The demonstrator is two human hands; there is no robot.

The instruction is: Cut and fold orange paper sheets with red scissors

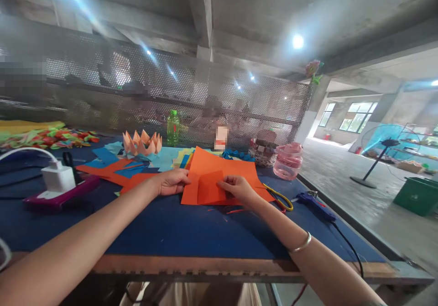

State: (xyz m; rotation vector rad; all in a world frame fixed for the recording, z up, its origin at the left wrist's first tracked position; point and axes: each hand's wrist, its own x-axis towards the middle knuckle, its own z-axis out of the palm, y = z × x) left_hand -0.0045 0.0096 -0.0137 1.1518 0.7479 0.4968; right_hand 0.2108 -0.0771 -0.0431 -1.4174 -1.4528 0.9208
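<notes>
A thin, matte orange paper sheet (pixel 222 171), roughly square, lies flat mid-table with one corner pointing away and a folded flap (pixel 210 187) on its near side. The left hand (pixel 171 182) presses its closed fingers at the sheet's left edge; the right hand (pixel 237 189) rests its closed fingers on the flap. Beyond, a folded paper crown (pixel 142 143) stands on the blue tabletop (pixel 191 233).

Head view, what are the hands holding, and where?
An orange paper sheet: the left hand at its left edge, the right hand on its folded flap.
</notes>
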